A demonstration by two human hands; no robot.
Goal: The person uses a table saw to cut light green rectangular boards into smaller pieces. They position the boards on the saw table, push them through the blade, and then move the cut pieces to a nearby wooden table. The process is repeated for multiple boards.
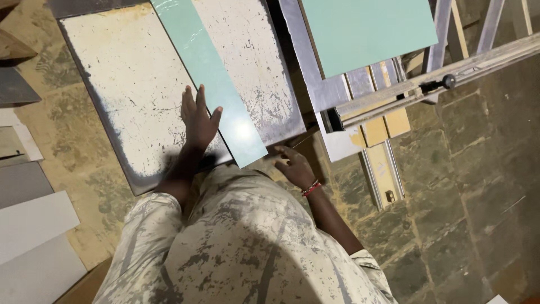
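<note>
Left hand (pixel 198 119) flat, fingers spread, on worn white metal worktable (pixel 129 84), touching long glossy pale-green strip (pixel 208 73). Right hand (pixel 295 166) open, loosely curled, holding nothing, below table edge.

Pale green strip (pixel 211 79) across a white, black-speckled worn tabletop (pixel 135 84)

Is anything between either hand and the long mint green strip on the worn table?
Nothing visible does. The left hand lies flat on the worn table with its fingers at the edge of the mint green strip. The right hand sits just below the strip's near end, with only bare table edge between.
</note>
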